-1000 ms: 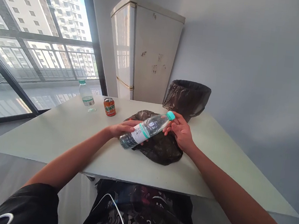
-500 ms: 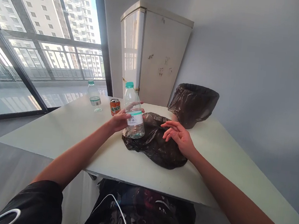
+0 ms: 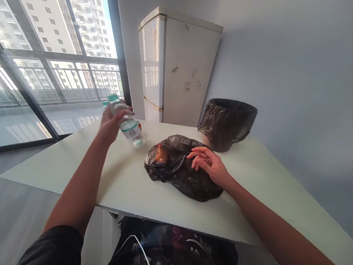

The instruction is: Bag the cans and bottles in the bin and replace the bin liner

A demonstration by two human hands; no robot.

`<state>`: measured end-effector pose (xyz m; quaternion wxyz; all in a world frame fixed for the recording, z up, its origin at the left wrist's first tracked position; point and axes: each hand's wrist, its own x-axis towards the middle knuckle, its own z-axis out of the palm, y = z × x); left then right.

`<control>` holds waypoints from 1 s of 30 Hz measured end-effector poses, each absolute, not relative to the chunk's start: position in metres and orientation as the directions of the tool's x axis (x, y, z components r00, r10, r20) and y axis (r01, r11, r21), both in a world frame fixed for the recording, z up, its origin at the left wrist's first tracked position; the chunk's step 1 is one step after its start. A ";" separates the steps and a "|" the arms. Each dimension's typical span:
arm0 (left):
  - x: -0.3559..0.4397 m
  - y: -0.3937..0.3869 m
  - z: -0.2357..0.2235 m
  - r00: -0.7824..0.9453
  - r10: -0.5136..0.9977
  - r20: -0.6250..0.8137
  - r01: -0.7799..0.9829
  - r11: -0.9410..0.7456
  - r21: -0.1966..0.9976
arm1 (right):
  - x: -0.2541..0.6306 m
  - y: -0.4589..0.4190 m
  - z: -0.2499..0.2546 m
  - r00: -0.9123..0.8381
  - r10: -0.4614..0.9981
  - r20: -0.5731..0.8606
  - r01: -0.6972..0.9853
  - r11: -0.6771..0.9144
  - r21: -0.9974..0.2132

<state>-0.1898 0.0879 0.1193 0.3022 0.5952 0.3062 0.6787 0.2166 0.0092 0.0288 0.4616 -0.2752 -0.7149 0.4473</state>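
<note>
My left hand [image 3: 111, 124] is wrapped round a clear plastic water bottle [image 3: 130, 131] with a green cap and a white and green label. The bottle tilts, its cap toward the upper left and its base toward the lower right. Behind that hand, little more than the green cap of a second bottle [image 3: 105, 104] shows. A sliver of the orange-red can [image 3: 139, 125] peeks out past the held bottle. My right hand [image 3: 210, 166] is open, with bent fingers, over a crumpled black plastic bag [image 3: 186, 182]. Something orange [image 3: 161, 154] shows at the bag's left end.
A bin lined with a black bag [image 3: 224, 127] stands at the back of the white table [image 3: 131, 191]. Beyond the table are a white fridge [image 3: 184, 65], a grey wall and, on the left, a large window [image 3: 44, 58]. A white cable [image 3: 142, 247] hangs across my shirt.
My left hand has carried the bottle left and away from the bag, tilting it more and covering most of the second bottle and can. The right hand has stayed almost in place.
</note>
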 end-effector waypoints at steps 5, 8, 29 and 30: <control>-0.241 0.097 0.122 -0.543 0.515 0.663 0.494 -0.442 0.748 | 0.217 0.010 0.025 -0.441 0.796 0.416 -0.012 0.458 -0.889; -0.255 0.098 0.115 -0.611 0.411 0.677 0.671 -0.184 0.718 | 0.217 0.009 0.026 -0.446 0.790 0.421 -0.003 0.469 -0.883; -0.285 0.104 0.101 -0.643 0.391 0.659 0.738 0.087 0.669 | 0.222 0.009 0.026 -0.466 0.814 0.347 0.151 0.460 -0.875; -0.285 0.105 0.101 -0.637 0.387 0.667 0.744 0.084 0.663 | 0.222 0.009 0.026 -0.469 0.813 0.346 0.155 0.462 -0.873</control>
